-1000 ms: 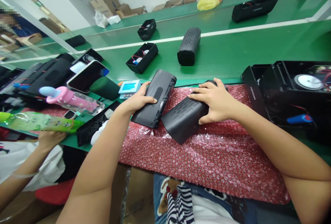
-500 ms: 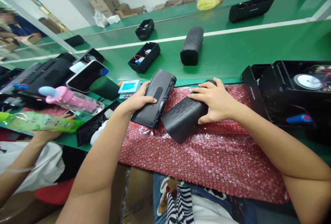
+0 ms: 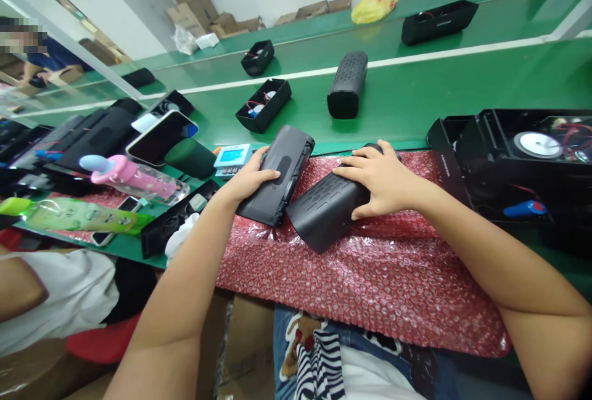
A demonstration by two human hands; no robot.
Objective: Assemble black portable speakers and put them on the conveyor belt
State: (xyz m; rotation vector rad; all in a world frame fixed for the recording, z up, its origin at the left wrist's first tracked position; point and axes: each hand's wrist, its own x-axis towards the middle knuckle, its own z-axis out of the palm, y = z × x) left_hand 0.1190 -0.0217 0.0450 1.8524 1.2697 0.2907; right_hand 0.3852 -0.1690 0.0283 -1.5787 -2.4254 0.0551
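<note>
My left hand [image 3: 252,178] grips a black plastic speaker housing [image 3: 290,163] by its left side, thumb on its flat face near an oval recess. Clips or slots line the housing's right edge. In my right hand [image 3: 382,181] is a black curved speaker grille [image 3: 321,206] with rows of elongated cells, the fingers spread over its far end and the thumb on the near side. The two parts lie close together, tilted towards each other, over red bubble wrap [image 3: 351,289]. My palms and some fingertips are hidden.
Open speaker shells with wires [image 3: 263,104] and a closed speaker [image 3: 348,84] stand on the green bench [image 3: 407,89]. Larger black shells [image 3: 504,159] are stacked right. At left are a blue meter [image 3: 232,158], a phone [image 3: 161,138], a pink bottle [image 3: 134,178] and a green bottle [image 3: 83,216].
My hands keep hold of both parts, nearly still. The view has shifted slightly. At far left, a co-worker's hand has drawn back from beside the green bottle, leaving a phone there.
</note>
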